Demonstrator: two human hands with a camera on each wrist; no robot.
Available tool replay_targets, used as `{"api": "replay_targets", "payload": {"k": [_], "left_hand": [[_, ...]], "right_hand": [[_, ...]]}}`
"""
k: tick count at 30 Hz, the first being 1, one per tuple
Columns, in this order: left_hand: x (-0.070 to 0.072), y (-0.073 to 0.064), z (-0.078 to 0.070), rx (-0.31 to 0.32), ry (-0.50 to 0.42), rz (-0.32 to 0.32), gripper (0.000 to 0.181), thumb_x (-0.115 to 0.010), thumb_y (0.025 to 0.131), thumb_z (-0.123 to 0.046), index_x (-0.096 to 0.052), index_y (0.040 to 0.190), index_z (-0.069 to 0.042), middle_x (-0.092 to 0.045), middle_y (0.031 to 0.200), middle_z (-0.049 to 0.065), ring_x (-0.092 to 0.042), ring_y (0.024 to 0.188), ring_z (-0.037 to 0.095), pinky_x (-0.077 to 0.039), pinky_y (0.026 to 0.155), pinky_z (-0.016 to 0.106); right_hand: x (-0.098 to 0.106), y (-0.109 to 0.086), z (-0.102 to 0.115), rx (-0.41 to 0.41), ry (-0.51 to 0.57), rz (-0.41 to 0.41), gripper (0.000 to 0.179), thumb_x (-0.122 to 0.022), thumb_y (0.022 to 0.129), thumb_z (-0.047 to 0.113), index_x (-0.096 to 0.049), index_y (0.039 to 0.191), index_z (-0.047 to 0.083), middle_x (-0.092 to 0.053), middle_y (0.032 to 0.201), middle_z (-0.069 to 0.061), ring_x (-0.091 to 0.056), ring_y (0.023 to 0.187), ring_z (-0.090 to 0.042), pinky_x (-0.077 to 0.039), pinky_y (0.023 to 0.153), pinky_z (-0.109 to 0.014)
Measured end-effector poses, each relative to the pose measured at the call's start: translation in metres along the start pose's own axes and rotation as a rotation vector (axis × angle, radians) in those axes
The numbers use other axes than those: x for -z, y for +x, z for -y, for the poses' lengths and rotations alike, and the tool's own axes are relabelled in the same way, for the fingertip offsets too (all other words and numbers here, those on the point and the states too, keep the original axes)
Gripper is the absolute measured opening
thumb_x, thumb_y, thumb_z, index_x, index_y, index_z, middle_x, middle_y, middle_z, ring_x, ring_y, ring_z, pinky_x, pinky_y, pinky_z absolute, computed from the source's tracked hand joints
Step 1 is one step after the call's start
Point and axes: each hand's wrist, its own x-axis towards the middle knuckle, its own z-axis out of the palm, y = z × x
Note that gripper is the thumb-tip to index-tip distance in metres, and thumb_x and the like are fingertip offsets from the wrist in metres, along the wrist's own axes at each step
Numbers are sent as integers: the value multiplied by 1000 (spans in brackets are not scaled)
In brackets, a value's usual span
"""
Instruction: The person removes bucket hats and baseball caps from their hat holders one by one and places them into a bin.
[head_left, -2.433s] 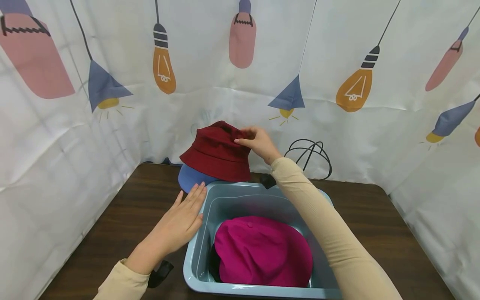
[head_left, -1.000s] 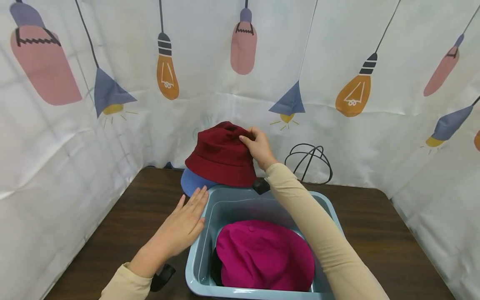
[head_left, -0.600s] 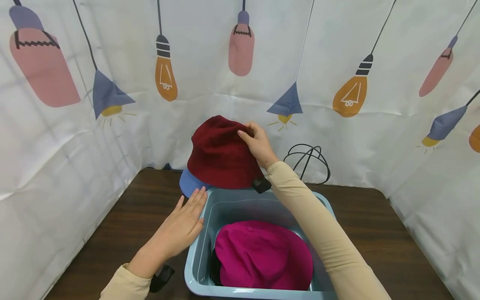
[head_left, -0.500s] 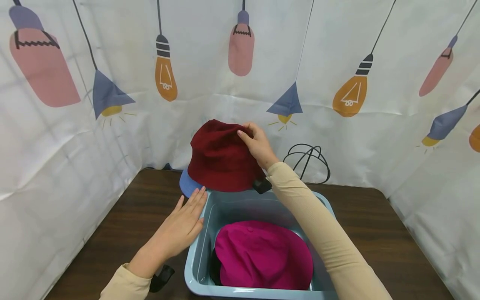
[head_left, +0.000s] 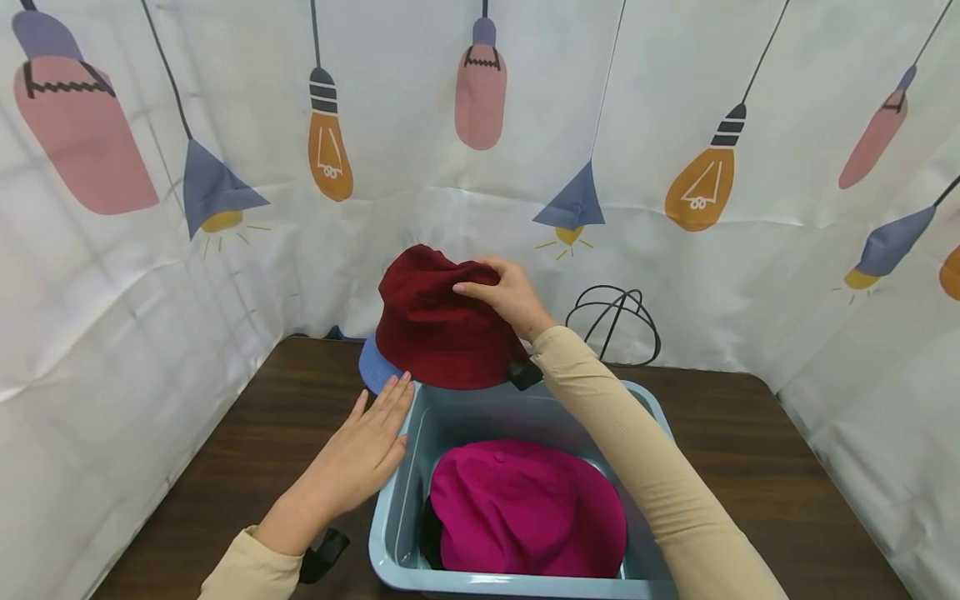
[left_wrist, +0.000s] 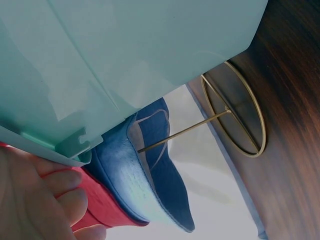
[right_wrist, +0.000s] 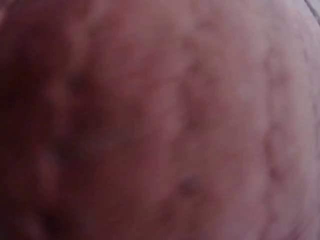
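Observation:
My right hand (head_left: 510,300) holds the crown of a dark red bucket hat (head_left: 442,325), thumb on the near side; its other fingertips are hidden behind the cloth. Beneath that hat sits a blue cap (head_left: 378,367) with only its brim showing from above. From the left wrist, the blue cap (left_wrist: 125,165) is seen resting on a wire stand (left_wrist: 185,132). My left hand (head_left: 352,462) lies with straight fingers against the left rim of a light blue plastic bin (head_left: 397,517). Inside the bin is a magenta cap (head_left: 528,508). A reddish blur fills the right wrist view.
A black wire hat stand (head_left: 618,321) stands at the back right, behind the bin. Dark wooden tabletop (head_left: 750,467) extends on both sides. A white curtain (head_left: 420,108) printed with lamps and bulbs hangs close behind and beside the table.
The red hat has tilted and come slightly forward and down toward the bin's back rim, covering more of the blue cap. My right thumb has slid left over the crown. My left hand stays put.

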Motion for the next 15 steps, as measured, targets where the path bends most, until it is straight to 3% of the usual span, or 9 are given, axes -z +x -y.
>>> {"api": "replay_targets", "payload": {"k": [10, 15], "left_hand": [[-1, 0, 0, 4, -4, -2, 59, -48, 94, -20, -29, 145, 5, -24, 153, 16, -18, 141, 32, -14, 109, 58], [-1, 0, 0, 0, -2, -5, 59, -47, 94, -19, -29, 145, 5, -24, 153, 15, -18, 141, 32, -14, 109, 58]], "right_hand": [[5, -1, 2, 7, 41, 3, 19, -71, 84, 9, -71, 100, -1, -69, 90, -6, -63, 79, -20, -52, 71, -30], [16, -3, 8, 23, -87, 61, 11, -70, 84, 11, -71, 89, 1, -67, 82, -4, -59, 76, -19, -48, 66, -28]]}}
